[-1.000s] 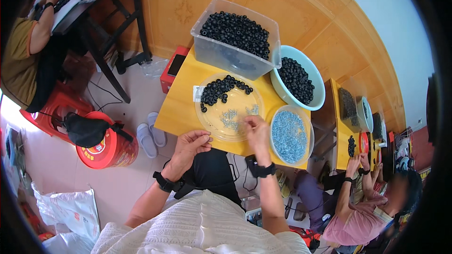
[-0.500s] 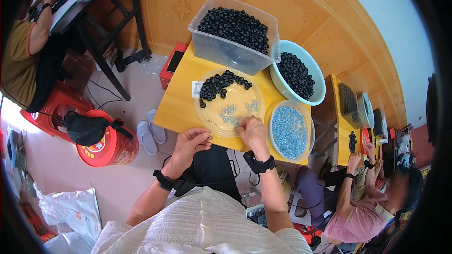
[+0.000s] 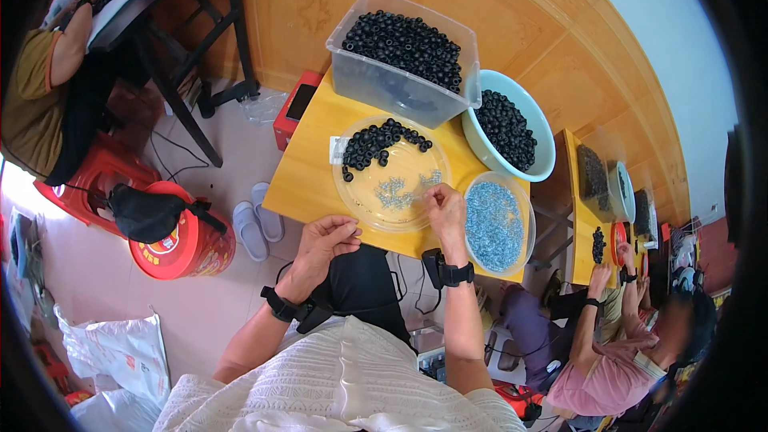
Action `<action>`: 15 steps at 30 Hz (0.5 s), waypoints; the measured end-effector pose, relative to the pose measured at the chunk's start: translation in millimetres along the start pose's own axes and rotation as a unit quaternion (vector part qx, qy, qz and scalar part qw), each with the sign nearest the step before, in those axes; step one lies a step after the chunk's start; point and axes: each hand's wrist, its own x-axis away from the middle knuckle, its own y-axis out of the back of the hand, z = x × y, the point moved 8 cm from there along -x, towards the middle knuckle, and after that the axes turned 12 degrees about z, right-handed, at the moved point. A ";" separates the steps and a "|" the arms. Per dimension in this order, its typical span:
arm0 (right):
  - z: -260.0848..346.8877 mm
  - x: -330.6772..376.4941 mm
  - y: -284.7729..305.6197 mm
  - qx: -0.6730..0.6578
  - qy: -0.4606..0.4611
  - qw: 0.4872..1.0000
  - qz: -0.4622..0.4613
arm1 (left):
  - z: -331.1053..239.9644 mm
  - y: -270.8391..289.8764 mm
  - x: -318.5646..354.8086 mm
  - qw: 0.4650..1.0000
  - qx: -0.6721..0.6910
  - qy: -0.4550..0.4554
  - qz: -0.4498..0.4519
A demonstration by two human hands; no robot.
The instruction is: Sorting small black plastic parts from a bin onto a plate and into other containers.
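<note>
My left hand [image 3: 326, 245] hovers off the front edge of the yellow table, thumb and fingertips pressed together; anything between them is too small to make out. Over the right part of a clear round tray [image 3: 364, 212], my right hand [image 3: 446, 213] is closed in a pinch beside small silvery metal pieces [image 3: 394, 194], its fingertips partly hidden. Black ring-shaped parts [image 3: 370, 146] lie loose along the tray's far side. Right of that hand stands a clear tub [image 3: 528, 228] full of small bluish-silver pieces [image 3: 494, 226].
At the table's [image 3: 298, 180] back, a clear plastic bin [image 3: 392, 98] and a light-blue basin [image 3: 547, 148] hold more black rings. A red box [image 3: 288, 126] with a dark phone sits left. Beyond is a red bucket [image 3: 180, 252]. Co-workers [image 3: 612, 352] sit at either side.
My right hand has shifted slightly right and up from the tray's near edge, closer to the tub. The left hand keeps its pinch and has hardly moved.
</note>
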 end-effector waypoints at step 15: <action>26.7 1.6 -3.0 0.127 0.121 0.983 -0.049 | 5.0 4.7 -1.3 1.000 0.004 0.006 -0.009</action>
